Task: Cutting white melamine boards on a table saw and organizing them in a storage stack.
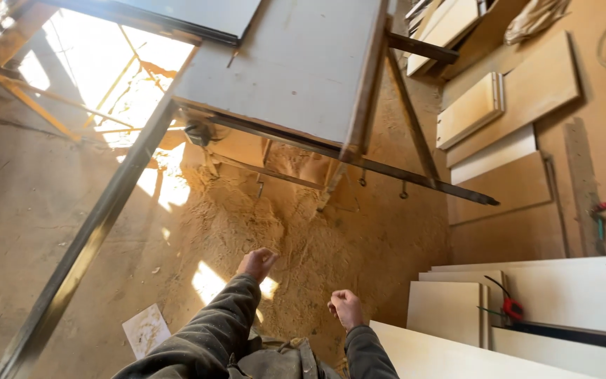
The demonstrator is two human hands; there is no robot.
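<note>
I look down at a sawdust-covered floor (303,231). My left hand (257,264) hangs in front of me in a dark sleeve, fingers curled loosely, holding nothing. My right hand (346,307) is also loosely closed and holds nothing. It hovers just left of a pale wooden board (457,358) at the lower right. Neither hand touches anything.
A saw table with a grey top (289,63) and metal frame stands ahead, a long steel rail (85,245) running to the lower left. Stacked pale boards (499,133) lie at the right. A red tape measure (513,307) rests on boards nearby. A paper scrap (146,330) lies on the floor.
</note>
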